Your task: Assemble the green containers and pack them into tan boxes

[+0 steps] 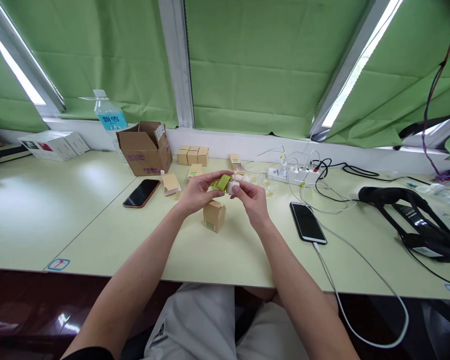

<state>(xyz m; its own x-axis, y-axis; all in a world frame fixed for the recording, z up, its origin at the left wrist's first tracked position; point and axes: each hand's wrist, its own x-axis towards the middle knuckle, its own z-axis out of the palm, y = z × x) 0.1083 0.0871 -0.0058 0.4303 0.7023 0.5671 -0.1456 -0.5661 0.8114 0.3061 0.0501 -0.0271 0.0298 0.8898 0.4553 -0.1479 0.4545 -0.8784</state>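
My left hand [199, 192] and my right hand [252, 199] meet above the pale green table [97, 220], both closed on a small item: a green strip [222, 182] with a white round part [232, 187]. The left fingers pinch the green strip, the right fingers pinch the white part. Just below the hands a small tan box [214, 215] stands on the table. More small tan boxes [193, 155] are grouped farther back, and an opened one [170, 183] lies left of my left hand.
An open cardboard carton [145, 148] and a water bottle [110, 120] stand at the back left. A dark phone [141, 193] lies left, another phone [308, 222] on a white cable lies right. A power strip [294, 175] with cables and a black headset [416, 220] sit right.
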